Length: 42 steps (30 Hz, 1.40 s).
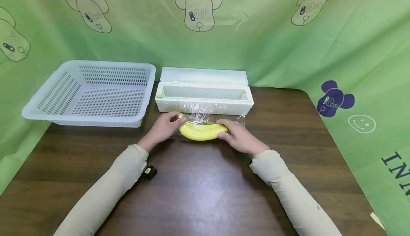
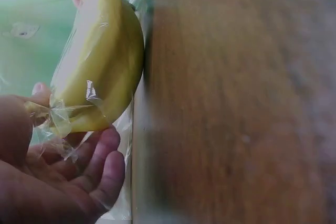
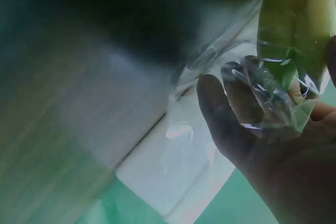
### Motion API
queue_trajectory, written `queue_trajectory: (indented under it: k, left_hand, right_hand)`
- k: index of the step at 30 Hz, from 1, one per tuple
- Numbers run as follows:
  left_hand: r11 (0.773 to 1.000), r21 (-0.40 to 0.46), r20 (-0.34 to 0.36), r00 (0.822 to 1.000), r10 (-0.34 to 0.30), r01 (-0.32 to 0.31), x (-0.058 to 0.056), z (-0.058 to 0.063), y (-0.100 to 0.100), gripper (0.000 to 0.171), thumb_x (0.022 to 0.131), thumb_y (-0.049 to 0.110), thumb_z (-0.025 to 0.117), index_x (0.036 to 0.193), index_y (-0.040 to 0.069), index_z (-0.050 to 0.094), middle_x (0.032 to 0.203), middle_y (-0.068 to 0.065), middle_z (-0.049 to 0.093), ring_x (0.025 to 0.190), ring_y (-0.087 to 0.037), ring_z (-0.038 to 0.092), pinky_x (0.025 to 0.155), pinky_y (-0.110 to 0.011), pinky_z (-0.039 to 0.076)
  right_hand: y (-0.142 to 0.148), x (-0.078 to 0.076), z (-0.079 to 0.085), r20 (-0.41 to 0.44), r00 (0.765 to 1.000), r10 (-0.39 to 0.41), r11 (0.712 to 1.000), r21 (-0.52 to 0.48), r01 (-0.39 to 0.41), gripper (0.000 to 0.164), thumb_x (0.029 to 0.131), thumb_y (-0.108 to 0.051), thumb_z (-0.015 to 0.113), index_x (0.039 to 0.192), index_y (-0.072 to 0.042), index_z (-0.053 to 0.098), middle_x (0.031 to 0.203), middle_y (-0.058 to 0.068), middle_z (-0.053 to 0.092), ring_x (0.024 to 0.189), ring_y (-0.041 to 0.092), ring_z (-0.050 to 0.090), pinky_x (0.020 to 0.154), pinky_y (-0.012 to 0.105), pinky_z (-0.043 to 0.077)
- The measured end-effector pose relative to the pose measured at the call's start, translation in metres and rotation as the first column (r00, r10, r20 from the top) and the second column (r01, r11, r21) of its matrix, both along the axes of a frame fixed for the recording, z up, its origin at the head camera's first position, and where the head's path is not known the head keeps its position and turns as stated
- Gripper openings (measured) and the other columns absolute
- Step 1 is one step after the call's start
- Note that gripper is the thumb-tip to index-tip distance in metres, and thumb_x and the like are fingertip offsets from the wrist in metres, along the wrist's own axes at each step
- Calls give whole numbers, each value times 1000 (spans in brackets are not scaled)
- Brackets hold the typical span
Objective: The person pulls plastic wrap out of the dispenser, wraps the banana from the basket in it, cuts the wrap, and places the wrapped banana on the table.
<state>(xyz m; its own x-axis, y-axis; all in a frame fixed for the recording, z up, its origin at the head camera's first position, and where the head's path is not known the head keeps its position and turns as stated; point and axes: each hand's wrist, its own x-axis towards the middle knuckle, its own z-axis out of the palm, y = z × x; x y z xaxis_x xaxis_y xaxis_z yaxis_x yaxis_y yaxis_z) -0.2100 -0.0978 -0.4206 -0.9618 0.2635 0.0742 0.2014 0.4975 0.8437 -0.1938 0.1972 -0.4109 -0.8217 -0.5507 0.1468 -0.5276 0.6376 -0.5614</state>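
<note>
Yellow bananas (image 1: 202, 132), two lying side by side in the wrist views, are held just in front of the white wrap box (image 1: 205, 107). Shiny clear cling film (image 1: 196, 111) stretches from the box front to the bananas and covers part of them. My left hand (image 1: 164, 126) pinches the stem end between thumb and fingers, with crumpled film around it in the left wrist view. At the other end, my right hand (image 1: 238, 135) grips the tip with its thumb on the near side. Film (image 3: 273, 98) bunches over the right fingers in the right wrist view.
A white perforated basket (image 1: 96, 120) stands at the back left, close beside the wrap box, whose lid (image 1: 205, 75) is raised. A green printed curtain (image 1: 198, 47) hangs behind and along the right of the brown wooden table (image 1: 198, 193).
</note>
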Motion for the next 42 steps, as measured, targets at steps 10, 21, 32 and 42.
queue_trajectory:
  k: [10, 21, 32, 42]
  left_hand:
    - [992, -91, 46, 995, 90, -86, -11, 1, 4, 46, 104, 46, 52, 73, 11, 55, 65, -2, 44, 65, -21, 46, 63, -34, 40]
    - [904, -393, -23, 984, 176, -170, -25, 15, 12, 58, 105, 54, 42, 64, 15, 56, 63, -4, 55, 59, -23, 52, 52, -38, 42]
    - [870, -434, -58, 972, 230, -232, -30, 15, 15, 59, 104, 59, 38, 70, 16, 62, 67, -4, 60, 66, -25, 58, 56, -40, 45]
    - [859, -324, -306, 904, 300, -395, -12, 30, 2, 38, 107, 29, 46, 79, 8, 60, 75, -9, 58, 70, -30, 57, 61, -46, 47]
  right_hand:
    - [-1, -22, 3, 51, 998, -37, 999, 11, 37, 34, 103, -14, 59, 130, 6, 59, 120, 19, 63, 104, 32, 59, 97, 49, 45]
    - [-8, -43, 11, 211, 968, -135, 990, -1, 139, 33, 106, -21, 53, 123, 5, 64, 107, 15, 65, 103, 31, 57, 97, 48, 45]
    - [-21, -41, 17, 87, 900, -428, 899, 143, 414, 50, 100, -48, 54, 106, 0, 67, 97, 16, 64, 93, 34, 57, 84, 49, 47]
    - [-23, -35, 34, -175, 859, -481, 856, 120, 504, 39, 100, -32, 51, 93, -1, 74, 94, 20, 70, 92, 41, 66, 80, 54, 50]
